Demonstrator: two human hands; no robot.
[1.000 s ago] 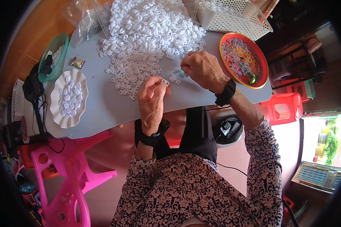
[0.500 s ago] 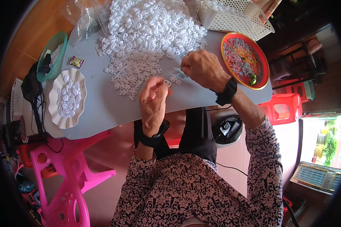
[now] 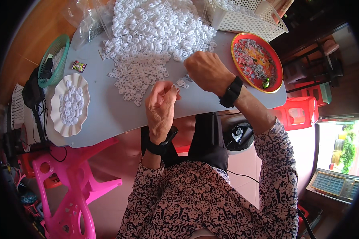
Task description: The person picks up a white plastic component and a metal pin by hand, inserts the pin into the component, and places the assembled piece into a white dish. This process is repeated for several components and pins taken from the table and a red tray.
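Observation:
My left hand (image 3: 160, 111) is raised over the table's near edge, with a small white plastic piece (image 3: 175, 87) pinched between thumb and fingertips. To its right, my right hand (image 3: 208, 71) is palm down over the table, its fingers curled under and mostly hidden. What they hold, if anything, does not show. A few small white pieces (image 3: 182, 83) lie on the table between the hands, beside some thin grey bits. Just beyond my left hand spreads a layer of small flat white pieces (image 3: 137, 77). Behind it rises a large heap of white oval plastic parts (image 3: 159, 30).
A red round tray (image 3: 281, 71) of small grey metal bits stands at right, under a white perforated basket (image 3: 263, 28). At left are a scalloped dish (image 3: 56, 113) of white ovals, a green basket (image 3: 42, 77) and a candy packet (image 3: 79, 66). A pink chair (image 3: 73, 171) stands below.
My right hand has shifted slightly left, covering most of the thin grey bits on the table. My left hand stays nearly still, with the white piece in its fingertips.

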